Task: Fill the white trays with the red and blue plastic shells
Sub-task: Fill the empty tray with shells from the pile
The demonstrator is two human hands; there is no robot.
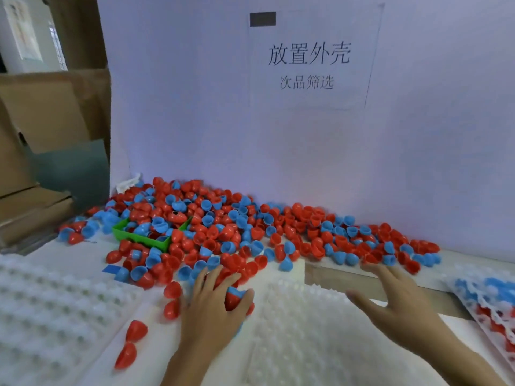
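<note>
White foam covers the bench [284, 271] under heaped shells [223, 227], against a white signed wall [195, 107]. Left hand [214, 305] grips shells; right hand [395, 299] hovers spread.

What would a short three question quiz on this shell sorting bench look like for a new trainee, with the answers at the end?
1. True or false: the white moulded plastic tray in the middle, between the hands, already has shells in its pockets.
2. Which hand holds red and blue shells: A, the left hand, or B, the right hand?
3. Fill the gap: half buried in the loose pile of red and blue plastic shells sits a small square bin coloured ____.

Key
1. False: its visible pockets are empty. The filled white tray at the right edge holds the blue and red shells.
2. A: the right hand is spread open, reaching toward the pile.
3. Green.
</note>
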